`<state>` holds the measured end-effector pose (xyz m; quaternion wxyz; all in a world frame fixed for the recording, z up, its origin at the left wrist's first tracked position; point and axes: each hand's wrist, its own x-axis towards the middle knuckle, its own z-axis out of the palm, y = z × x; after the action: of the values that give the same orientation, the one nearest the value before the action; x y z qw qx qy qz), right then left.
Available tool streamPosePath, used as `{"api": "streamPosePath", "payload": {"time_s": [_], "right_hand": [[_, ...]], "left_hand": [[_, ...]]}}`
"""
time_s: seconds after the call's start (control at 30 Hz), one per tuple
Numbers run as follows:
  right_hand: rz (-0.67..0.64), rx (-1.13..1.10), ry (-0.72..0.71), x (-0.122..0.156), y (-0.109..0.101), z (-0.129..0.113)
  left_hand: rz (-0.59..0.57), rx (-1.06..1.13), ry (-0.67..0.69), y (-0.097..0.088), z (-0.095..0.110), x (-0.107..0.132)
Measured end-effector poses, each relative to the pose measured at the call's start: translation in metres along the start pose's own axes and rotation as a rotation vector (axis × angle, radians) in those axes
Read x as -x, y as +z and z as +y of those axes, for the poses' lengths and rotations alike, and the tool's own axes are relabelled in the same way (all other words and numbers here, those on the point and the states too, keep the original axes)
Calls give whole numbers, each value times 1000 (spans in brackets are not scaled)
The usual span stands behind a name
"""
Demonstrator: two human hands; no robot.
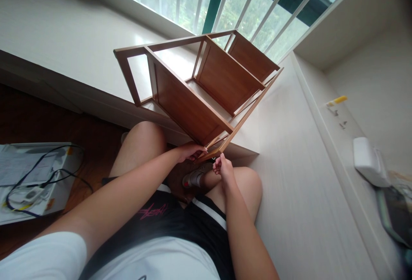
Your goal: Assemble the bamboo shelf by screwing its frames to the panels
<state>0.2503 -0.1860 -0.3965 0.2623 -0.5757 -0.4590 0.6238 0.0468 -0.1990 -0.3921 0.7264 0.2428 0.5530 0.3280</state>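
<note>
A brown wooden shelf rack [193, 99] lies on its side on the pale ledge, its several panels standing across the frame. Its nearest end juts over the ledge's edge towards my knees. My left hand [192, 152] reaches to that end from the left, its fingers closed on the frame near the corner. Just right of the same corner is my right hand [224, 167], fingers curled in a pinch close to the frame's outer face. Whatever sits in that pinch is too small to make out.
A pale window ledge [64, 35] runs along the barred window. To the right rises a pale panel [299, 151], with a white box-shaped item [368, 162] beyond it. At the left, a white box [66, 185] holding papers and a black cable [24, 179] rests above the dark floor.
</note>
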Motion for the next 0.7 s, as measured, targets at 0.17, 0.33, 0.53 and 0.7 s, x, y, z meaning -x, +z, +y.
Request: {"api": "streamPosePath", "payload": {"time_s": [0.17, 0.33, 0.53, 0.7], "right_hand": [[-89, -260, 85, 15, 31, 5], [-89, -445, 76, 14, 46, 4], [-156, -478, 110, 7, 37, -3], [-145, -394, 143, 8, 31, -2]], "left_hand": [[-25, 2, 8, 1, -1, -2], [-36, 11, 15, 0, -3, -5], [-37, 14, 18, 1, -2, -4], [-13, 22, 16, 0, -2, -7]]}}
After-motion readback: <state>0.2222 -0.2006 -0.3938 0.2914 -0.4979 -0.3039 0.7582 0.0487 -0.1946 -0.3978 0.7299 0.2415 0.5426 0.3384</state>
